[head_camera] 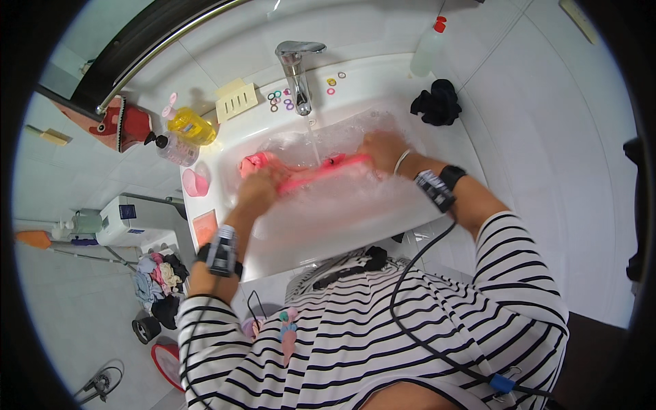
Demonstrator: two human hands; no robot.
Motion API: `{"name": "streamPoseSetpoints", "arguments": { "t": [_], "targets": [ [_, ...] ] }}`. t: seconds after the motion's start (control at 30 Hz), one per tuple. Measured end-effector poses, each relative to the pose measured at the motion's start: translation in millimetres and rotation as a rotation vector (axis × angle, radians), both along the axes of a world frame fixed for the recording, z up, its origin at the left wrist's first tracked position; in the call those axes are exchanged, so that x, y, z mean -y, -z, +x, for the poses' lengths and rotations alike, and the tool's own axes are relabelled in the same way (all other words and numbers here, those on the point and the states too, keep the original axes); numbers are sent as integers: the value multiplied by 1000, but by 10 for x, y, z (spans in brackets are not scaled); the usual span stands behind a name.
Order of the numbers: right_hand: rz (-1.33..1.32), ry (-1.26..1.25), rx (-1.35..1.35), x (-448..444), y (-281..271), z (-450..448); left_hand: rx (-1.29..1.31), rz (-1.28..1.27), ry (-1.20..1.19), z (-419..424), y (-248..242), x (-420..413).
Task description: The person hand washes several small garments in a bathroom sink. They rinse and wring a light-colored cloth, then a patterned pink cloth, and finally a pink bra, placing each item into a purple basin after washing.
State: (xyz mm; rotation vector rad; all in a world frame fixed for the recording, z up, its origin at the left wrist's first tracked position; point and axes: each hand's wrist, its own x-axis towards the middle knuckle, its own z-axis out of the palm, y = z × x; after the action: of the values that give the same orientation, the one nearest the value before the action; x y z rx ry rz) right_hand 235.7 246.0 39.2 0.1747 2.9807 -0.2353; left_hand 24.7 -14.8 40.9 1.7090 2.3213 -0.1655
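A bright pink piece of cloth (328,169) stretches between my two hands over the white washbasin (287,251). My left hand (259,187) grips its left end, where a bunched part stands up beside the fingers. At the other end my right hand (382,151) holds the cloth, slightly farther from me. Both hands are blurred, so the single fingers are hard to make out. Water runs from the chrome faucet (294,72) down onto the cloth. Foamy, pinkish water fills the basin beneath.
Several hair ties (289,105) lie around the faucet. A soap dish (236,102), a yellow liquid bottle (192,126), a pump bottle (177,148) and a pink cup (196,183) line the left rim. On the right are black cloth (438,102) and a red-capped bottle (428,51).
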Motion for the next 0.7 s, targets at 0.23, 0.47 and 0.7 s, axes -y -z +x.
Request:
{"name": "streamPoseSetpoints", "arguments": {
  "t": [0.23, 0.47, 0.7],
  "targets": [
    [-97, 156, 456, 477, 874, -123, -119, -70, -76, 577, 1009, -120],
    [87, -61, 413, 358, 958, -129, -62, -357, 13, 236, 1021, -126],
    [-67, 2, 48, -8, -332, -226, 103, -69, 73, -290, -595, -136]
  ]
}}
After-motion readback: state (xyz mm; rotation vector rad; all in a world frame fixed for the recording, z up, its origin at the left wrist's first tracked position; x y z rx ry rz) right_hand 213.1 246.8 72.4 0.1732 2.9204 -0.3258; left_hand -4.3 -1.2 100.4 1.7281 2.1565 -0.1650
